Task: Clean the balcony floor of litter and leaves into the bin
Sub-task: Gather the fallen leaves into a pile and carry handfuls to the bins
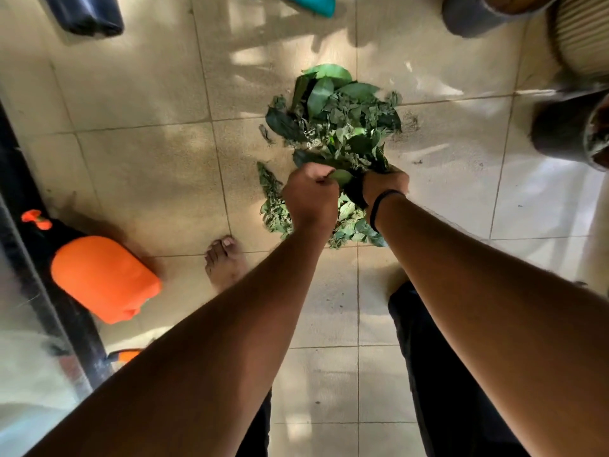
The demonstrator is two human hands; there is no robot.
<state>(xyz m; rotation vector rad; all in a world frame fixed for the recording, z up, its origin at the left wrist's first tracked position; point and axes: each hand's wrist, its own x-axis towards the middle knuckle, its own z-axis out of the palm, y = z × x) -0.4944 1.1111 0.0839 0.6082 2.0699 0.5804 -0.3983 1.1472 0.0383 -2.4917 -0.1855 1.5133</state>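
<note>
one heap of green leaves (336, 127) is gripped at its near edge by two hands, left hand (309, 196) and right hand (384, 184), fingers curled into it, on beige floor tiles (138, 127). one orange plastic container (105, 278) and two dark pots (570, 130) are seen nearby.

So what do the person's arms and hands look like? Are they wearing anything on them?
Both arms are bare, with no sleeves and no gloves. The left hand has nothing on it that shows. The right hand has a thin black band around its wrist, like a hair tie or cord bracelet. No watch or rings can be seen.
</note>
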